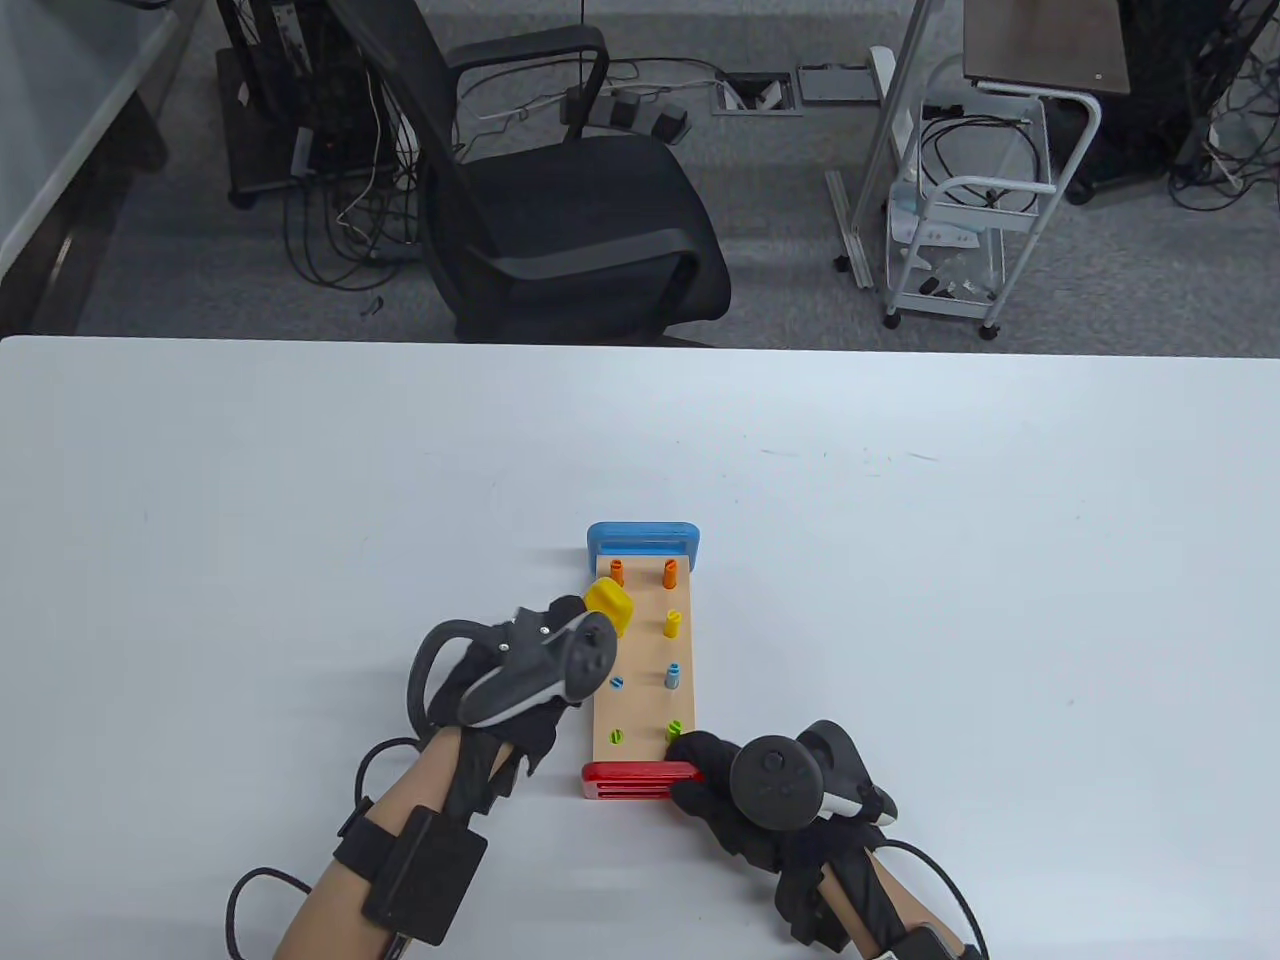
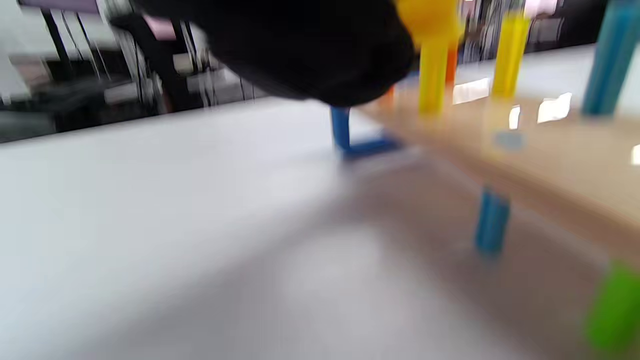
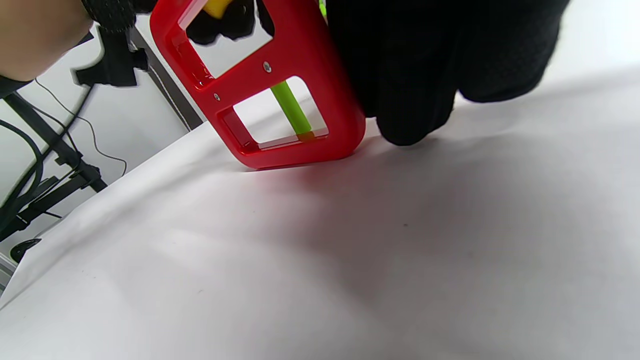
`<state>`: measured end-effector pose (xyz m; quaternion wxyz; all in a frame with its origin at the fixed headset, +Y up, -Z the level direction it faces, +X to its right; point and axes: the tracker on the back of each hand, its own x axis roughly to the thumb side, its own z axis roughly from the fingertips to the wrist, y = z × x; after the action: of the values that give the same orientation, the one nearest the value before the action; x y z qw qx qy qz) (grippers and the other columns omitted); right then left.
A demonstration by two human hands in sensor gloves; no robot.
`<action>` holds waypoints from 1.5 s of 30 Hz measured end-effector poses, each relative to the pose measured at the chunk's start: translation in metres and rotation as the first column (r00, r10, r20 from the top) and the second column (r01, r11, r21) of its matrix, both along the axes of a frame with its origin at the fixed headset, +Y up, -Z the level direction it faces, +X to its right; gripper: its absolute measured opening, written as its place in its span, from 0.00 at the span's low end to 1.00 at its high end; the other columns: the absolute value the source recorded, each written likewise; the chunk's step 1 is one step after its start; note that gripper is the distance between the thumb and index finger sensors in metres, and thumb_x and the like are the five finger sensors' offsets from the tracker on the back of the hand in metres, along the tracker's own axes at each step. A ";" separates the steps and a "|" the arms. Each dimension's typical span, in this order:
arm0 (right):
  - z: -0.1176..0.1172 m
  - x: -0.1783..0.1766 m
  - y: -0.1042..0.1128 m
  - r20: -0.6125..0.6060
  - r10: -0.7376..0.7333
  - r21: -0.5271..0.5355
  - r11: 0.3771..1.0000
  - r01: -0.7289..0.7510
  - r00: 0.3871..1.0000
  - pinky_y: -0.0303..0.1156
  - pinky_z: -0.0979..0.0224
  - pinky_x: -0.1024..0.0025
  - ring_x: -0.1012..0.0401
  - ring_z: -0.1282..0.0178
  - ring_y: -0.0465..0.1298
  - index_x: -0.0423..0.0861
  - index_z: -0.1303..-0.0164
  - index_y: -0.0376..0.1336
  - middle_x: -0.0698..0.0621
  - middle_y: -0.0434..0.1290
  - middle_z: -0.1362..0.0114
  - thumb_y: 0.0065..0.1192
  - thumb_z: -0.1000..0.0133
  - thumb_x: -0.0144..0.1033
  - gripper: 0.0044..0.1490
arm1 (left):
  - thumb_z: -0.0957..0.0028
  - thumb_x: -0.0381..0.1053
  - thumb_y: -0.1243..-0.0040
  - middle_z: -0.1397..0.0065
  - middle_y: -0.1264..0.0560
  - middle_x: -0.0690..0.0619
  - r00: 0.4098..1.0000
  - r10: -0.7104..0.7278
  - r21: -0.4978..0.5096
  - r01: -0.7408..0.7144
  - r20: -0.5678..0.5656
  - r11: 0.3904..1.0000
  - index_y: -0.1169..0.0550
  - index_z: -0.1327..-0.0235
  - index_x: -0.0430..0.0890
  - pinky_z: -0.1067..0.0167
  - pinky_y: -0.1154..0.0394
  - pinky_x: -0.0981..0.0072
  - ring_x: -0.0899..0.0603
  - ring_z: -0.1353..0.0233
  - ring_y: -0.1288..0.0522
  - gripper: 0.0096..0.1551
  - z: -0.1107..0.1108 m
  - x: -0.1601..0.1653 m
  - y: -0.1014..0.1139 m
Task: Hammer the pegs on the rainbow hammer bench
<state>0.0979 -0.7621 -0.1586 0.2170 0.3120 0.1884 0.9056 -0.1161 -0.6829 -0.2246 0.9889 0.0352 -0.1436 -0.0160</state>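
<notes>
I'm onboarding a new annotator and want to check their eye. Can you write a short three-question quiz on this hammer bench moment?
1. True or false: the right hand rests at the red end of the hammer bench.
2. Multiple choice: what colour is the hammer head at the left hand? A) red B) yellow C) green
3. Short answer: in the left column, which peg sits lower in the board, the blue peg or the orange peg?

Key:
1. True; its fingers touch that end's right side.
2. B, yellow.
3. The blue peg: it is nearly flush on top and, in the left wrist view, sticks out beneath the board.
</notes>
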 end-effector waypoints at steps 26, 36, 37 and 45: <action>0.000 0.000 0.000 0.000 0.003 0.001 1.000 -0.003 1.000 0.68 0.33 0.34 0.36 0.33 0.73 0.41 0.19 0.46 0.28 0.66 0.22 0.29 0.37 0.50 0.39 | 0.41 0.66 0.56 0.65 0.10 0.46 1.000 0.011 -0.043 -0.011 -0.015 0.999 0.20 0.40 0.39 0.82 0.21 0.62 0.46 0.82 0.17 0.38 -0.010 0.001 0.007; 0.000 0.000 0.000 0.000 -0.001 0.002 1.000 0.001 1.000 0.68 0.33 0.34 0.36 0.33 0.74 0.41 0.19 0.46 0.28 0.66 0.22 0.29 0.37 0.50 0.39 | 0.39 0.67 0.58 0.61 0.12 0.46 0.994 -0.112 -0.309 0.105 -0.008 0.945 0.22 0.35 0.39 0.79 0.21 0.63 0.46 0.79 0.17 0.39 -0.015 0.004 -0.012; 0.000 0.000 0.000 0.001 -0.001 0.003 1.000 0.001 1.000 0.68 0.33 0.34 0.36 0.34 0.74 0.41 0.19 0.46 0.28 0.66 0.22 0.29 0.37 0.50 0.39 | 0.38 0.70 0.71 0.51 0.16 0.57 0.972 -0.236 -0.363 0.218 -0.008 0.906 0.34 0.30 0.46 0.71 0.17 0.73 0.55 0.72 0.16 0.38 -0.009 0.000 -0.005; 0.000 0.000 0.000 -0.001 -0.002 0.001 1.000 0.002 1.000 0.68 0.33 0.34 0.36 0.34 0.73 0.41 0.19 0.46 0.28 0.66 0.22 0.29 0.37 0.50 0.39 | 0.40 0.68 0.61 0.55 0.14 0.45 0.953 0.302 -0.016 -0.302 -0.020 0.953 0.27 0.30 0.42 0.74 0.21 0.62 0.44 0.73 0.17 0.39 -0.001 -0.017 0.050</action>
<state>0.0978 -0.7617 -0.1590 0.2177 0.3130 0.1876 0.9052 -0.1333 -0.6327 -0.2253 0.9812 0.0473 -0.1279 0.1364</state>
